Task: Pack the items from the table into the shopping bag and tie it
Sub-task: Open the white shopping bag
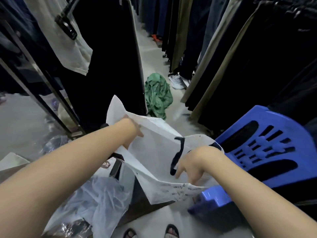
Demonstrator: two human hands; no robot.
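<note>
A white shopping bag (154, 152) with black cord handles and small printed text on its near side hangs in front of me over a dark low table (142, 201). My left hand (133, 133) grips the bag's far left rim. My right hand (193, 166) pinches the near right rim, fingers pointing down beside a black handle (177, 155). The mouth of the bag is held apart between the two hands. Clear plastic packaging (96, 198) with folded clothing lies on the table at lower left.
A blue plastic stool (267, 148) stands right of the bag, a lower blue piece (214, 198) below it. Racks of dark and beige trousers line both sides of a narrow aisle. A green bundle (157, 97) and white shoes (177, 81) lie on the floor ahead.
</note>
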